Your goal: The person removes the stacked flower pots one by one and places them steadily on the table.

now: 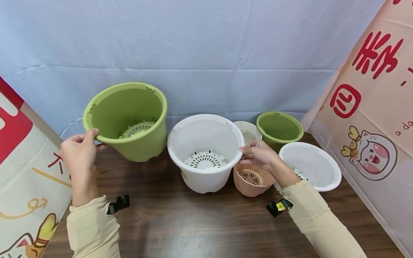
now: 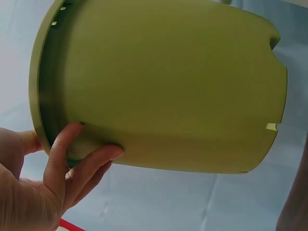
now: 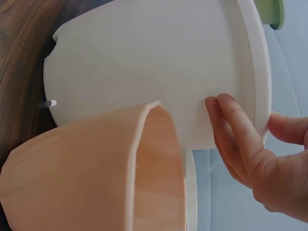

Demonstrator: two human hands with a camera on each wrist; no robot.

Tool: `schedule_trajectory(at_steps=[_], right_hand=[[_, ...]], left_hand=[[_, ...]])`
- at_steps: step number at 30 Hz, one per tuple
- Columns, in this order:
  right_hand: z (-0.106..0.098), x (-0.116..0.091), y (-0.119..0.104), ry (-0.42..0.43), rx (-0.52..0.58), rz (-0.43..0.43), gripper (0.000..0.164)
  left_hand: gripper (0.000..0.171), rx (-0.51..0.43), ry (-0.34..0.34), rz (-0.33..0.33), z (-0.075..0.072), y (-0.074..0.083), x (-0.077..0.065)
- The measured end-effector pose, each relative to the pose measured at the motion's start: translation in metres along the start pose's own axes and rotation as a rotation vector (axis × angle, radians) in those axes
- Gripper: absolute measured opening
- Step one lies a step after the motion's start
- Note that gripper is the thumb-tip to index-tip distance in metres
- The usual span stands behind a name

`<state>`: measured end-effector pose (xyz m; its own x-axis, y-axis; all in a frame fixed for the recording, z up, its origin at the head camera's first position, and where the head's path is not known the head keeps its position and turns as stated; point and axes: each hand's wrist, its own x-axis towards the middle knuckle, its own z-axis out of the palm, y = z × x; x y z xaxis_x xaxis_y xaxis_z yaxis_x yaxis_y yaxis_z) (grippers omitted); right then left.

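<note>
My left hand (image 1: 79,148) grips the rim of a large green flowerpot (image 1: 145,145) at the left, thumb over the edge. In the left wrist view, the fingers of that hand (image 2: 50,190) press the outer wall below the rim. The green pot tilts, with its slotted base showing inside. At the centre stands a white flowerpot (image 1: 206,181) with a slotted base. My right hand (image 1: 259,156) pinches its right rim, and in the right wrist view the fingertips (image 3: 225,103) lie against its outer wall. A peach-coloured pot (image 3: 72,178) stands close under this hand.
Behind the peach pot is an off-white pot (image 1: 248,130). A smaller green pot (image 1: 280,125) and another white pot (image 1: 335,177) stand at the right, partly behind my forearm. Everything is on a dark wooden table (image 1: 193,222), with a pale cloth (image 1: 200,43) behind and printed banners (image 1: 361,143) at both sides.
</note>
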<state>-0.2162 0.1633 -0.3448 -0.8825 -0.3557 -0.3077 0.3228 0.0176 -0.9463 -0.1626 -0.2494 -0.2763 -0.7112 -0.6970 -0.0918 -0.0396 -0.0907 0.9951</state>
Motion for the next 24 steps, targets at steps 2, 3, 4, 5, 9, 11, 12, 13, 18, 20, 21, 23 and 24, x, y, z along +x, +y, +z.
schedule_trajectory(at_steps=[2,3,4,5,9,11,12,13,18,20,21,23,24], right_hand=[[0.0,0.0,0.0,0.001,-0.001,-0.002,0.007],[0.0,0.0,0.0,0.003,-0.002,-0.003,0.007],[-0.001,0.0,0.0,0.003,-0.004,-0.003,0.008],[-0.001,0.0,0.0,0.003,-0.004,-0.004,0.008],[-0.001,0.0,0.001,0.004,-0.007,-0.002,0.008],[-0.001,0.0,0.001,0.001,-0.008,-0.002,0.008],[-0.001,0.0,0.001,0.001,-0.009,-0.002,0.008],[-0.001,0.0,0.001,0.003,-0.009,-0.001,0.008],[-0.001,0.001,0.002,0.002,-0.015,-0.004,0.01],[-0.001,0.0,0.002,0.0,-0.017,-0.005,0.011],[-0.001,0.0,0.002,0.0,-0.017,-0.005,0.011],[-0.001,0.0,0.001,-0.001,-0.016,-0.005,0.011],[-0.001,0.0,0.001,-0.002,-0.015,-0.005,0.011]], left_hand=[[0.019,0.007,0.0,-0.001,0.001,-0.004,0.002],[0.02,0.015,0.002,-0.002,0.001,-0.007,0.003],[0.02,0.026,0.002,-0.003,0.001,-0.009,0.004],[0.021,0.033,0.001,-0.003,0.002,-0.012,0.005],[0.02,0.088,0.009,0.01,0.005,-0.022,0.008],[0.019,0.133,0.012,0.012,0.006,-0.027,0.009],[0.018,0.144,0.01,0.016,0.007,-0.03,0.01],[0.018,0.152,0.006,0.014,0.008,-0.032,0.01],[0.022,0.198,-0.007,0.024,0.013,-0.044,0.012],[0.025,0.255,-0.004,0.039,0.013,-0.049,0.013],[0.026,0.281,-0.004,0.046,0.013,-0.051,0.014],[0.028,0.335,-0.007,0.062,0.013,-0.055,0.015],[0.028,0.344,-0.009,0.067,0.013,-0.056,0.015]])
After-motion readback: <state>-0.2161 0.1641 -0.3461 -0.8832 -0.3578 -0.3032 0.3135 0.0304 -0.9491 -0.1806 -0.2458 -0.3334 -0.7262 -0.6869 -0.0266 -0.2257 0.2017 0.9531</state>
